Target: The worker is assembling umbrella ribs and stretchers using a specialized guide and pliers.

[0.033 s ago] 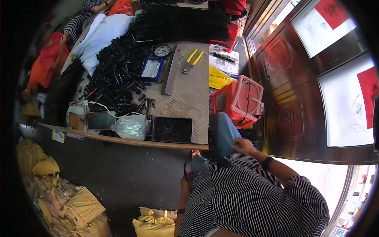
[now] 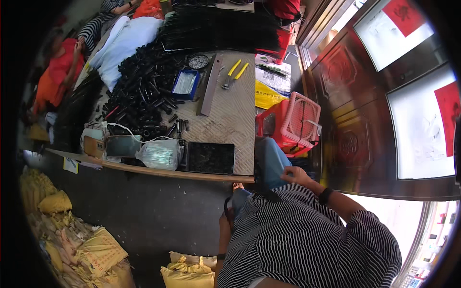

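My right hand (image 2: 297, 175) rests over my jeans (image 2: 272, 161) at the thigh, right of the table's corner. Its fingers are curled in, and what they hold, if anything, is hidden. Low beside my left side is my left hand (image 2: 226, 218), partly covered by my striped shirt (image 2: 307, 235). A thin dark strip (image 2: 227, 204) rises from its closed fingers; its kind cannot be made out. Neither hand touches the table. Nearest to them on the tabletop (image 2: 245, 139) lies a dark tablet (image 2: 210, 157), beside a clear bag of thin pale sticks (image 2: 160, 153).
Black tubular parts (image 2: 139, 86) are heaped on the table, with yellow-handled pliers (image 2: 235, 74), a blue tray (image 2: 186, 84) and a metal bar (image 2: 209, 89). Phones (image 2: 122, 146) line the front edge. A red basket (image 2: 300, 120) stands right; yellow sacks (image 2: 103, 249) lie left. Another person (image 2: 55, 79) sits far left.
My left hand and the dark strip have shifted slightly toward my body. My right hand stays at the thigh, and the things on the table have not moved.
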A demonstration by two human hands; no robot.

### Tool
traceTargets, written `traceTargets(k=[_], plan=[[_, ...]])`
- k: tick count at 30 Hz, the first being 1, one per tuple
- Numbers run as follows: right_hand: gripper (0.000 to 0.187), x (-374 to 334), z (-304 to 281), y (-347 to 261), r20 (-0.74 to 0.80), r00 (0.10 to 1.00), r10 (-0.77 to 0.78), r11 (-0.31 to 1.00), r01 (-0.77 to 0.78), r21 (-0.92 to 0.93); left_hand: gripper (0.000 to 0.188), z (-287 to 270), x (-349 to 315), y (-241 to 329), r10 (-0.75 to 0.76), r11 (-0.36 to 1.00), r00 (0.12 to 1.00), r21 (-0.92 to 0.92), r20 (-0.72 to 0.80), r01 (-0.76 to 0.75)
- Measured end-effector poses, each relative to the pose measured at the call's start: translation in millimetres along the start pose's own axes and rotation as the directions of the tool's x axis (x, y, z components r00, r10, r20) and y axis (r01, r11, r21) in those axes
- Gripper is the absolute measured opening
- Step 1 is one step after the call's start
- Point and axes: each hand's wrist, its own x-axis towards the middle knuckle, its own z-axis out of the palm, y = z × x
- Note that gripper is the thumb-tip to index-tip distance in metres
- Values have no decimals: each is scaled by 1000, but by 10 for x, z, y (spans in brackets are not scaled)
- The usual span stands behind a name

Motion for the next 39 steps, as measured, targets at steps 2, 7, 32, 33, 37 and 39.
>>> traceTargets(k=[2,7,32,33,37,39], plan=[[29,123,-161,89,171,984,41,987,-67,147,26,-54,117,380,-222,975,973,-10,-57,221],[42,740,-367,-83,521,839,161,977,-210,37,25,127,181,-38,-245,968,957,-89,-158,233],[18,3349,-1028,984,808,-179,561,825,41,-564,35,352,1283,285,-683,688,595,-101,-423,719],[22,3423,-1109,1016,829,-163,535,841,9,-541,35,416,1344,266,-692,681,575,-132,-436,720],[37,3776,-1352,963,820,-101,563,823,-14,-567,36,704,1475,177,-740,633,464,-271,-487,725],[52,3994,-1387,999,803,-106,587,809,63,-584,37,848,1505,138,-761,605,397,-343,-513,719]])
